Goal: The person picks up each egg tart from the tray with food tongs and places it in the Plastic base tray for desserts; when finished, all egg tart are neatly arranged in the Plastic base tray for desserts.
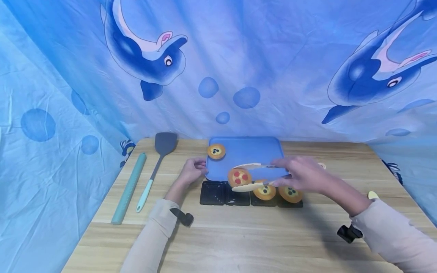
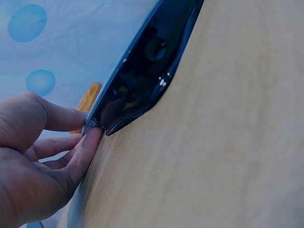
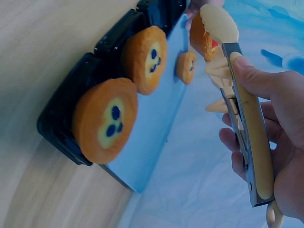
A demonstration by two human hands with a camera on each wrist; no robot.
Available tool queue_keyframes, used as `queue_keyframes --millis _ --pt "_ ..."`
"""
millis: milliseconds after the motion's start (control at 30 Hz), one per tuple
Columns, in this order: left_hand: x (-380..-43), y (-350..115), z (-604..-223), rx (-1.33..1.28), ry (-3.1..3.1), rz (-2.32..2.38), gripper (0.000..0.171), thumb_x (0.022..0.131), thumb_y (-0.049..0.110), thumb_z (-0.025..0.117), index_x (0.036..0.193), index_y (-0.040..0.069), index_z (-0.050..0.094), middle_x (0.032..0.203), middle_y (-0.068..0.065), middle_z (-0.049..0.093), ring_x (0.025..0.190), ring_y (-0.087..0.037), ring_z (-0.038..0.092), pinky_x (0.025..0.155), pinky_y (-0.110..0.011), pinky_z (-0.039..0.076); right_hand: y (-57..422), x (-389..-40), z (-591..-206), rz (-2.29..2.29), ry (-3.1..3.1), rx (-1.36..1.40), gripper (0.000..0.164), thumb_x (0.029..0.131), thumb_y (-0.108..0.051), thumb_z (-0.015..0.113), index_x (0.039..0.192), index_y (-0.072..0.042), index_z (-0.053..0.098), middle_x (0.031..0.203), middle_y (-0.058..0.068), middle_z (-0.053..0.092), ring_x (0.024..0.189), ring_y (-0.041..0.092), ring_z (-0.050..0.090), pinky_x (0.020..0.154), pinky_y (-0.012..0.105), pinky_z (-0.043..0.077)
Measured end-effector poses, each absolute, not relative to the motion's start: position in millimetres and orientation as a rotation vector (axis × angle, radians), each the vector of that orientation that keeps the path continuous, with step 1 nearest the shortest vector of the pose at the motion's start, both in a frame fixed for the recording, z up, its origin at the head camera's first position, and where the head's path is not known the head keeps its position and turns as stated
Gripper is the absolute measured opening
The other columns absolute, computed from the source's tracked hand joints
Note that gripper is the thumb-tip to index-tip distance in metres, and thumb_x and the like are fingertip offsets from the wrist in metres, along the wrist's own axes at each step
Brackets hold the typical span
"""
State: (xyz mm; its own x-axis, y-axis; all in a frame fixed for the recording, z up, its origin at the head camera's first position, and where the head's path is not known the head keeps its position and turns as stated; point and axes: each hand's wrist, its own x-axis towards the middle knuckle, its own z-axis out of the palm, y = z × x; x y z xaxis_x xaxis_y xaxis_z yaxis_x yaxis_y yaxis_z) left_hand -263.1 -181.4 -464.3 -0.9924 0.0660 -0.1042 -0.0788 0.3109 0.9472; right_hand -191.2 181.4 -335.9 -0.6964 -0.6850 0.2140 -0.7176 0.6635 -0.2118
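Observation:
My left hand (image 1: 191, 172) is at the left edge of the blue tray (image 1: 252, 151), pinching its rim (image 2: 88, 124) between thumb and fingers. My right hand (image 1: 304, 174) grips metal-sided tongs (image 3: 256, 142) with cream tips. Between those tips is a tart with red fruit pieces (image 1: 239, 177), over the tray's front edge. Directly in front of the tray lies a black compartment tray (image 1: 213, 193). Its two right compartments carry tarts with dark berries, one tart (image 1: 264, 192) beside another tart (image 1: 290, 194). A similar berry tart (image 1: 216, 151) sits in the blue tray's back left corner.
To the left lie a grey spatula (image 1: 166, 143) with a mint handle and a teal rolling pin (image 1: 129, 189). A small pale yellow-green thing (image 1: 373, 195) shows beside the right sleeve. A blue dolphin-print curtain (image 1: 222, 57) hangs behind the wooden table (image 1: 256, 242).

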Motion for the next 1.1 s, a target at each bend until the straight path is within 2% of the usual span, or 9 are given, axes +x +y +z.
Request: queue_keyframes --millis 100,167,367,667,833,900,933,1100 --pt "-263.4 -181.4 -464.3 -0.017 2.442 1.775 0.049 0.076 -0.005 0.066 0.124 -0.007 0.053 0.111 -0.021 0.06 0.099 -0.028 0.061 0.087 -0.033 0.053 179.9 -191.0 -341.9 0.426 -2.794 1.178 0.054 0.077 -0.043 0.074 0.12 -0.013 0.064 0.11 -0.002 0.069 0.046 -0.005 0.045 0.04 0.018 0.036" --pt "-264.0 -181.8 -465.0 -0.019 2.445 1.772 0.049 0.076 -0.005 0.066 0.124 -0.007 0.053 0.111 -0.02 0.06 0.099 -0.028 0.061 0.087 -0.033 0.053 178.6 -190.3 -344.9 0.422 -2.842 1.163 0.054 0.078 -0.045 0.072 0.122 -0.015 0.063 0.111 -0.004 0.069 0.041 -0.004 0.038 0.036 0.018 0.029" --pt "-266.4 -181.6 -466.7 -0.016 2.432 1.782 0.05 0.076 -0.005 0.066 0.124 -0.007 0.053 0.111 -0.02 0.06 0.098 -0.028 0.061 0.086 -0.032 0.054 175.3 -188.9 -351.9 0.416 -2.899 1.134 0.053 0.078 -0.042 0.073 0.124 -0.016 0.062 0.116 -0.003 0.067 0.038 -0.002 0.03 0.034 0.017 0.025" --pt "-265.4 -180.6 -463.3 -0.011 2.433 1.78 0.051 0.076 -0.005 0.066 0.125 -0.007 0.053 0.112 -0.021 0.06 0.099 -0.028 0.061 0.086 -0.032 0.054 170.1 -188.6 -359.1 0.359 -2.89 1.133 0.051 0.076 -0.041 0.075 0.118 -0.014 0.066 0.111 0.0 0.069 0.052 -0.001 0.043 0.039 0.018 0.031" --pt "-264.5 -180.7 -461.9 -0.018 2.428 1.781 0.05 0.075 -0.005 0.066 0.124 -0.007 0.054 0.111 -0.021 0.06 0.099 -0.029 0.061 0.087 -0.032 0.054 168.7 -187.1 -361.2 0.349 -2.906 1.128 0.051 0.077 -0.041 0.074 0.12 -0.014 0.064 0.112 -0.001 0.068 0.073 0.008 0.061 0.047 0.02 0.038" --pt "-264.4 -181.0 -461.9 -0.014 2.437 1.776 0.05 0.075 -0.005 0.066 0.124 -0.007 0.054 0.111 -0.021 0.06 0.099 -0.029 0.061 0.087 -0.033 0.054 168.6 -186.7 -361.9 0.35 -2.913 1.128 0.052 0.078 -0.041 0.074 0.121 -0.014 0.064 0.113 0.0 0.068 0.08 0.012 0.063 0.049 0.02 0.039" --pt "-264.4 -181.1 -462.1 -0.013 2.437 1.776 0.05 0.076 -0.005 0.066 0.124 -0.007 0.054 0.111 -0.021 0.06 0.099 -0.029 0.061 0.087 -0.032 0.053 168.6 -186.6 -362.0 0.347 -2.915 1.129 0.052 0.078 -0.041 0.074 0.121 -0.014 0.064 0.113 0.0 0.068 0.08 0.012 0.064 0.049 0.02 0.038" --pt "-263.8 -182.1 -463.2 -0.016 2.441 1.777 0.05 0.075 -0.004 0.066 0.124 -0.007 0.054 0.111 -0.02 0.06 0.099 -0.029 0.061 0.087 -0.033 0.053 168.7 -187.2 -361.5 0.367 -2.951 1.129 0.059 0.078 -0.047 0.071 0.126 -0.014 0.06 0.112 0.001 0.068 0.06 0.006 0.054 0.044 0.021 0.034"
